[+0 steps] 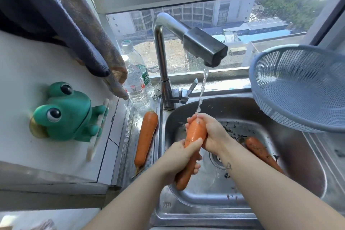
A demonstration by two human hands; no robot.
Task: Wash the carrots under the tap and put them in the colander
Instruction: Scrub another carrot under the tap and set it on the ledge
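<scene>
— Where is the carrot [196, 134] sitting against the hands?

— It is lying slantwise over the sink [205, 198], thick end up under the water running from the tap [205, 48]. The right hand [211, 133] is wrapping that thick end, fingers curled round it. The left hand [183, 158] is gripping the middle, and the thin tip is poking out below it.

— And the others?

— A second carrot [146, 136] is lying on the steel ledge left of the basin. A third carrot [261, 152], dirt-specked, is resting on the basin floor right of the drain [217, 158]. The colander [302, 87] is sitting tilted at the sink's right edge, apart from both hands.

— Any writing?

— Stamped letters [167, 205] on the sink's front rim are reading roughly "XHL". The front bottle [134, 87] is wearing a red-and-white label and the rear bottle [130, 50] a green one; their print is too small to read.
</scene>
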